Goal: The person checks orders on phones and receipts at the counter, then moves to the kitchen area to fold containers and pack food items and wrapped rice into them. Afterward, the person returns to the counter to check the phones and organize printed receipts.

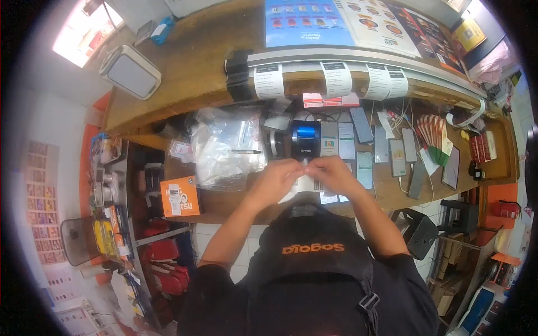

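My left hand (280, 180) and my right hand (330, 175) meet in front of my chest, fingertips pinched together around a small whitish piece (305, 163) that is too small to name. Below them, a white paper (305, 184) shows between the hands. Just beyond my fingers stands a black printer (305, 147) with a blue part on top. Several phones (397, 158) lie to the right of my right hand. Clear plastic bags (224, 162) are heaped to the left of my left hand, with a pen (245, 152) on them.
An orange box (181, 196) sits at the table's front left edge. Paper slips (269, 82) hang from the raised wooden shelf (190, 56). Cables run among the phones. A fan of red and white cards (434, 132) and a tablet (450, 168) lie at the right.
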`<state>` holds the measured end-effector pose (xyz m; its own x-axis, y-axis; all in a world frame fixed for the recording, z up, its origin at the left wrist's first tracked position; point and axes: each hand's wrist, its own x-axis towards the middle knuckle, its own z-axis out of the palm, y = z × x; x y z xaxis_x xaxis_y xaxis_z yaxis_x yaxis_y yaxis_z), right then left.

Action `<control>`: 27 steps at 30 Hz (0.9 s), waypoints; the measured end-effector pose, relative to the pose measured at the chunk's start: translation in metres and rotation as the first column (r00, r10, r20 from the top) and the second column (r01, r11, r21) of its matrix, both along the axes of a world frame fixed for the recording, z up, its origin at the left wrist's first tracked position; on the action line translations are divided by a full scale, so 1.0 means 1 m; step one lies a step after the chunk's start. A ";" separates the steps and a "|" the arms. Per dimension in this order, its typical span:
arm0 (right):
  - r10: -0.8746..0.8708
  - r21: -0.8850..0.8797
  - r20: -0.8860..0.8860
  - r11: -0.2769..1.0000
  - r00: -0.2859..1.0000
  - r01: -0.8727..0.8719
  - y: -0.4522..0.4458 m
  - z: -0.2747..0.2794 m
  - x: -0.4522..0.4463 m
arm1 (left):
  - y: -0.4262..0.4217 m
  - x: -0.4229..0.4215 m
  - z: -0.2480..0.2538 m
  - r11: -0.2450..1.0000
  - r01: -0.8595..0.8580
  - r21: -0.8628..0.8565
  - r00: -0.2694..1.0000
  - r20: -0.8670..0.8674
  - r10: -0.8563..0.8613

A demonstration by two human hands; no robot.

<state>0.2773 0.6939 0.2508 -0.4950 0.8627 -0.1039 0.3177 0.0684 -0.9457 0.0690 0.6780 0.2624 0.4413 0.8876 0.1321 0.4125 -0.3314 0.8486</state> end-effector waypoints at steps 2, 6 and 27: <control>-0.056 -0.147 -0.048 0.988 0.997 0.048 0.003 -0.009 0.005 | -0.007 0.001 0.001 0.989 -0.092 0.114 0.996 0.008 0.092; -0.499 -0.175 -0.004 0.854 0.867 0.490 0.018 -0.024 0.023 | -0.001 -0.014 -0.003 0.954 -0.292 -0.065 0.953 0.065 0.296; -0.654 -0.492 -0.684 0.741 0.324 0.457 0.010 -0.004 0.031 | 0.100 -0.006 0.146 0.985 -0.131 0.115 0.980 -0.133 0.146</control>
